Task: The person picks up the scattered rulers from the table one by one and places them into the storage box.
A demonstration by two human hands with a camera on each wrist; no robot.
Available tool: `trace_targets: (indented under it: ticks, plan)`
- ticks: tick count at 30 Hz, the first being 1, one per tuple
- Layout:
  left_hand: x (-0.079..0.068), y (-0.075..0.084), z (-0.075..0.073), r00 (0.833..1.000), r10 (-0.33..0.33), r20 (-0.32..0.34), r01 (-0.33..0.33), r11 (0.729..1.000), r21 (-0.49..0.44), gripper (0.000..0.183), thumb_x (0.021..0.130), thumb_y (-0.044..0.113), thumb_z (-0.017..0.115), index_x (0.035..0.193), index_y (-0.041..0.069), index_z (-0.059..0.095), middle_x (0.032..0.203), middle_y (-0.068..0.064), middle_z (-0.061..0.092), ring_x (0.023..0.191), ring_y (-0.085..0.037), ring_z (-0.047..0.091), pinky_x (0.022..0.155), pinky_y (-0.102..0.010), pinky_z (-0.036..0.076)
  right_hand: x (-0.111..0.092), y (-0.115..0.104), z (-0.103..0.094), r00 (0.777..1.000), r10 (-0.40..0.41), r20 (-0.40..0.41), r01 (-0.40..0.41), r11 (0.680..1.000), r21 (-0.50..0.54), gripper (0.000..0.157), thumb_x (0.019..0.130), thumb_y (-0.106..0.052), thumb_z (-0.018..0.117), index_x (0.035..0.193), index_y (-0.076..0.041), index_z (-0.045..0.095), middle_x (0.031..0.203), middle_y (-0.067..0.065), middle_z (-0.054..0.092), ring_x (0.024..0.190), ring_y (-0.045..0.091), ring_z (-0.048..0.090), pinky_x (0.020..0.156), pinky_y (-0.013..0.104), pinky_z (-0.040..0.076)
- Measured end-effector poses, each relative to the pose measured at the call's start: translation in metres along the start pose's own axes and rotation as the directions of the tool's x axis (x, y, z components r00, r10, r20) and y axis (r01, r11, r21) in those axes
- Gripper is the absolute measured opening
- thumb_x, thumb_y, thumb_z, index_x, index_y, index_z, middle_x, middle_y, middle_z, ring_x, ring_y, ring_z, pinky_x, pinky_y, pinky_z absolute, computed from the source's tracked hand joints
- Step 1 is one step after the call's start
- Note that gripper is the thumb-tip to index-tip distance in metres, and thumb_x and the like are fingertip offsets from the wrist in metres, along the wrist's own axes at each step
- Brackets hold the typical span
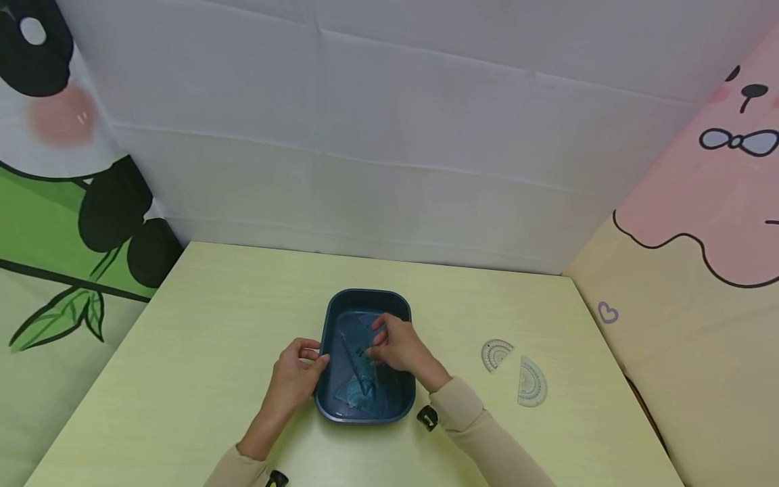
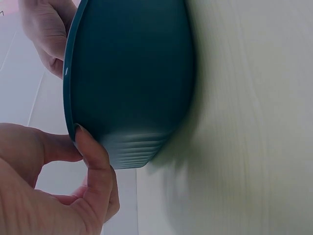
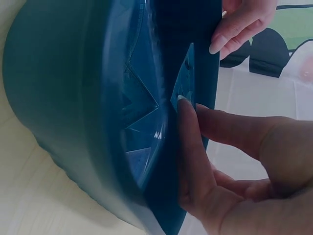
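A dark blue plastic basin (image 1: 398, 400) stands on the table. My left hand (image 1: 293, 377) pinches its left rim between thumb and finger, seen close in the left wrist view. Over the inside of the basin, my right hand (image 1: 398, 346) pinches a small clear set square (image 3: 187, 78) between thumb and index finger, tilted on edge. Below it, further clear set squares (image 3: 139, 95) lie on the basin floor, overlapping. A thin long strip (image 1: 354, 365) also shows in there; its kind cannot be told.
Two clear protractors, a smaller one (image 1: 496, 354) and a larger one (image 1: 533, 383), lie on the pale yellow table (image 1: 243, 297) to the right of the basin. A white cloth wall (image 1: 389, 149) rises behind the table, with printed cartoon sheets at both sides.
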State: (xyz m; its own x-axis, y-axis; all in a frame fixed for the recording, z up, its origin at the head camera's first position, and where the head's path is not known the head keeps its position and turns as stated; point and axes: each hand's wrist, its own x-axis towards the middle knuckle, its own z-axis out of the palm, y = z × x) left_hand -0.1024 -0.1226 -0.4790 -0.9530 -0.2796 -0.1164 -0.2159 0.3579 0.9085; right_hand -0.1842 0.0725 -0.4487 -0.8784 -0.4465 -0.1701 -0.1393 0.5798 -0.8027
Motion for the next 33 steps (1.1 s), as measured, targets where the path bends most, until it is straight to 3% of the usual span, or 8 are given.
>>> trace_targets:
  ticks: [9,33]
  plan:
    - [-0.001,0.001,-0.001,1.0,-0.004,0.003,0.004,1.0,0.001,0.028,0.097,0.009,0.068,0.118,-0.007,0.059,0.096,-0.017,0.062,0.078,-0.024,0.059,0.064,-0.033,0.048,0.0,-0.005,0.007,1.0,0.013,0.01,-0.013,1.0,-0.027,0.038,0.085,0.006,0.078,0.118,0.007,0.057,0.086,0.009,0.062,0.066,0.024,0.072,0.065,0.032,0.058]
    - [-0.002,0.002,-0.001,1.0,-0.013,0.004,0.013,1.0,0.003,0.029,0.097,0.01,0.069,0.118,-0.006,0.06,0.097,-0.016,0.062,0.079,-0.024,0.059,0.065,-0.032,0.048,0.002,-0.004,0.023,0.995,0.093,0.044,-0.09,0.994,-0.069,0.038,0.084,0.005,0.08,0.115,0.003,0.058,0.076,0.005,0.059,0.063,0.021,0.069,0.061,0.032,0.054]
